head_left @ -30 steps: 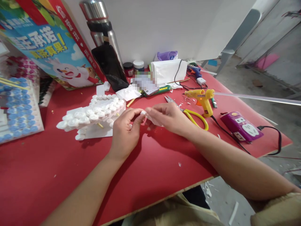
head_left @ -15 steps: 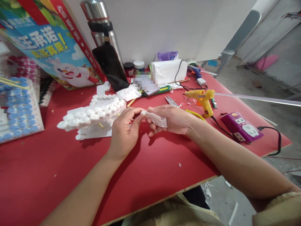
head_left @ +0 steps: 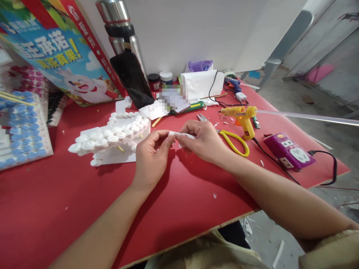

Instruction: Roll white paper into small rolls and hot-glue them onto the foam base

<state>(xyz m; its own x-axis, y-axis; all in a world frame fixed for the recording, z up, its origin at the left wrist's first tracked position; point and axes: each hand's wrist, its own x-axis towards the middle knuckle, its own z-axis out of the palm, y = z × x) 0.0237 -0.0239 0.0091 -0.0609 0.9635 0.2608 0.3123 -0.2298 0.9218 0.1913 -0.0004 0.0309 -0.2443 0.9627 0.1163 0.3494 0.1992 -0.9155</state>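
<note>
A thin white strip (head_left: 182,135), partly rolled at its left end, is stretched between my hands above the red table. My left hand (head_left: 153,155) pinches the rolled end between thumb and fingertips. The strip's other part is gripped by my right hand (head_left: 203,142), whose fingers hide much of it; I cannot tell if it is paper or cloth. Just left of my left hand stand rows of white rolled rosettes (head_left: 112,136) on a white foam-like board. Yellow-handled scissors (head_left: 235,144) lie beside my right wrist, blades pointing away.
On the right are a yellow glue gun (head_left: 242,119) with a long clear stick and a purple power socket (head_left: 290,151). At the back stand a steel flask (head_left: 120,33), a phone (head_left: 181,108) and tissues (head_left: 200,86). Blue rosettes (head_left: 26,129) and a printed bag (head_left: 64,56) are left.
My right hand has turned over, palm now downward, and regripped the strip. More of the scissors' yellow handles shows. My left hand keeps its pinch with hardly any movement.
</note>
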